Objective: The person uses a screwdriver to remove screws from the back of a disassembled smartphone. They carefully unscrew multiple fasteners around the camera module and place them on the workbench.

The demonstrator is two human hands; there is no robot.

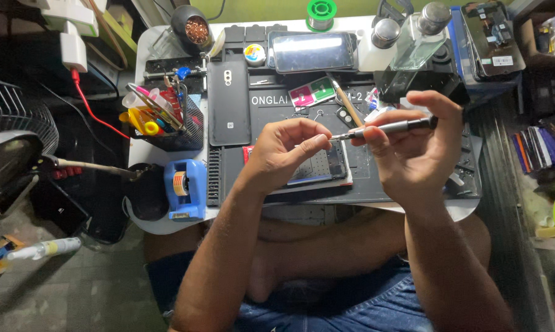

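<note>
— Across the middle of the small white table [147, 224], what takes up the most room?

— A dark work mat [271, 104], reaching almost from the left edge to the right. On its near half lies an opened phone [319, 169] with its inner parts showing, partly hidden under the left hand.

— And toward the far edge?

— A black phone back cover [229, 101] lies flat on the mat's left part, and just right of it, at the far edge, a phone [311, 52] lies with its glossy screen up. A clear glass bottle [420, 40] stands at the far right corner. At the left edge sits a black mesh holder [182, 132] crammed with tools, and nearer the near-left corner a blue tape dispenser [184, 189].

— Now the hands.

— The right hand [416, 144] hovers above the mat's right side, fingers curled closed around a slim dark screwdriver [391, 128], held nearly level with its tip pointing left.

— The left?

— The left hand [283, 154] is above the opened phone, thumb and forefinger pinched together right at the screwdriver's tip. Whether something tiny sits between them, I cannot tell.
</note>
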